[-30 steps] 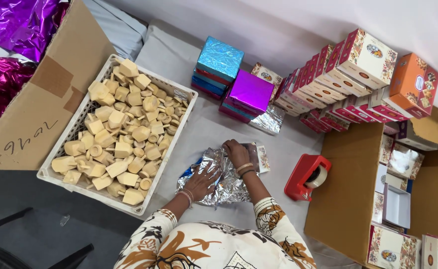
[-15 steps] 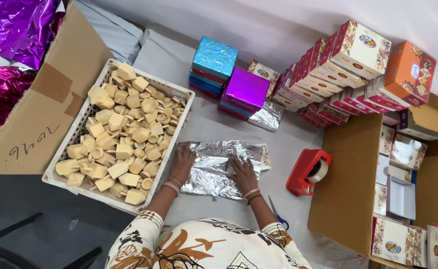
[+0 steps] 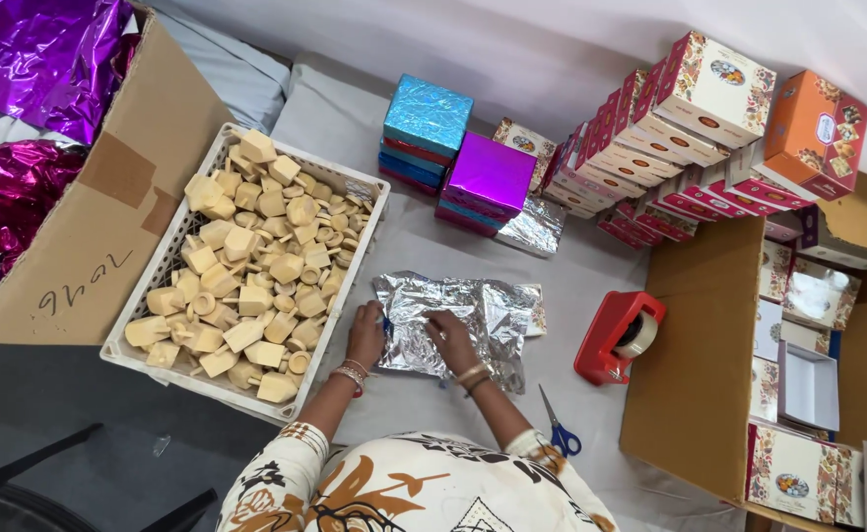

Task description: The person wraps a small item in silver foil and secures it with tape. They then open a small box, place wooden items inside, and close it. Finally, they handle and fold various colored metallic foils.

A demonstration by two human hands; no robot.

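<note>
Your left hand: your left hand [image 3: 366, 335] lies flat, palm down and fingers spread narrow, on the left edge of the crinkled silver foil sheet [image 3: 473, 313]; it grips nothing that you can see, only presses.
Your right hand: your right hand [image 3: 450, 340] rests on the middle of the same foil, fingers curled a little onto it; whether they pinch a fold cannot be told from here.
Silver foil: it lies under both your hands on the grey cloth surface [image 3: 424, 236], wrapped loosely over a flat box shape, with its far end reaching away to the right of your right hand.
Crate: the white plastic lattice crate [image 3: 374, 202] full of pale wooden blocks and pegs [image 3: 251, 286] sits just beside your left hand, on its outer side.
Scissors: the blue-handled scissors [image 3: 558, 426] lie near your right forearm, to its right, blades pointing away from you.
Tape: the red tape dispenser [image 3: 619, 335] with its clear roll stands further right of your right hand, apart from the foil.
Wrapped boxes: beyond your hands stands a stack topped by a blue foil-wrapped box [image 3: 428, 114], and beside it one topped by a magenta foil-wrapped box [image 3: 493, 171].
Cartons: rows of printed red and cream cardboard cartons [image 3: 670, 128] stand beyond and right of your right hand.
</note>
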